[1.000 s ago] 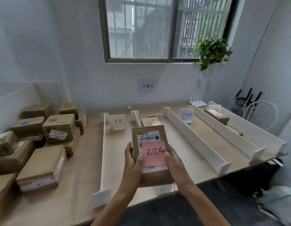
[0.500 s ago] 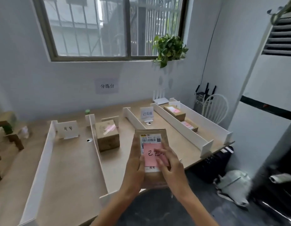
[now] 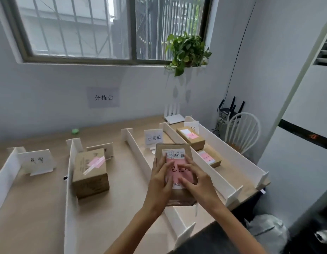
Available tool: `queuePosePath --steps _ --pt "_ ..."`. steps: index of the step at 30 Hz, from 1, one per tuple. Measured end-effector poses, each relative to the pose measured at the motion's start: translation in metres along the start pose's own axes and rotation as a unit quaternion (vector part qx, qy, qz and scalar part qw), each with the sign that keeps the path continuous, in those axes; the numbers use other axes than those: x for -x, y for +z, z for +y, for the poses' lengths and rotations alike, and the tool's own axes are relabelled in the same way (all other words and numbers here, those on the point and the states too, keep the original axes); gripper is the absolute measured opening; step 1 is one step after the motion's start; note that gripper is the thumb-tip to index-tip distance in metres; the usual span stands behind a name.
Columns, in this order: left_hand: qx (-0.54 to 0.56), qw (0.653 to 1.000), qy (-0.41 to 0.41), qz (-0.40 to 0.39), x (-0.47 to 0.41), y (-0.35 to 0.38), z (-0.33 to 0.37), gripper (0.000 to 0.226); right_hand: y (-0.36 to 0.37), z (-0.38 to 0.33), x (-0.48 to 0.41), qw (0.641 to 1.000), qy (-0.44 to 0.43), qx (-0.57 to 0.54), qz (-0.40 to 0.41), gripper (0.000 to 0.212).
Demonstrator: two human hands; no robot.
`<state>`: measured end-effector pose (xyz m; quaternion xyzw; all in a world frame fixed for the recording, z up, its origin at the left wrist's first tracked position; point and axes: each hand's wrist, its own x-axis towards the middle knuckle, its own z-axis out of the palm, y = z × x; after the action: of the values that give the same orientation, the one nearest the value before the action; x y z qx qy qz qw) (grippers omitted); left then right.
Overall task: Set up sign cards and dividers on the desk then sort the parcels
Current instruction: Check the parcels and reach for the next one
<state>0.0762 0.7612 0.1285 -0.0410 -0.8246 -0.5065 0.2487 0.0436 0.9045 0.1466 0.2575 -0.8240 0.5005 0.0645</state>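
So the bench point(image 3: 40, 208) is all laid out, with white dividers point(image 3: 139, 156) cutting it into lanes. I'd say setup is done and this is the sorting bit. The parcel point(image 3: 172, 148) is up off the bench, over the near end of the lane headed by the 已完成 sign card point(image 3: 153, 138). It's label-up, long axis running away from the person along the lane, barcode end pointing at the wall. As for the hands, the left hand point(image 3: 160, 180) wraps its left edge and the right hand point(image 3: 197, 182) lies flat on the pink note point(image 3: 177, 170), which reads the same as the card. Next move, I reckon, is to lower it straight down between the two dividers, kept lined up with them.
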Motion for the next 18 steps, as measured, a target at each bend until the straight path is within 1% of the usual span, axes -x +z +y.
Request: queuePosePath --steps 4,6,10,12,16,18 --pt "0.014 0.999 0.02 -0.029 -0.046 0.029 -0.021 0.038 -0.015 0.045 -0.047 0.997 0.026 -0.046 -0.048 0.041" --pt "0.01 0.999 0.015 -0.036 -0.066 0.044 -0.035 0.036 -0.018 0.069 -0.067 0.994 0.041 -0.075 -0.072 0.038" --pt "-0.004 0.998 -0.055 -0.033 -0.109 0.07 -0.072 0.036 -0.019 0.117 -0.118 0.984 0.079 -0.132 -0.086 0.038" --pt "-0.017 0.995 -0.088 -0.035 -0.132 0.085 -0.096 0.036 -0.016 0.143 -0.15 0.978 0.095 -0.15 -0.108 0.039" --pt "-0.032 0.985 -0.164 -0.04 -0.184 0.113 -0.153 0.031 0.002 0.198 -0.219 0.968 0.114 -0.149 -0.165 0.032" --pt "-0.039 0.979 -0.197 -0.039 -0.211 0.123 -0.183 0.029 0.015 0.225 -0.255 0.963 0.13 -0.139 -0.189 0.032"
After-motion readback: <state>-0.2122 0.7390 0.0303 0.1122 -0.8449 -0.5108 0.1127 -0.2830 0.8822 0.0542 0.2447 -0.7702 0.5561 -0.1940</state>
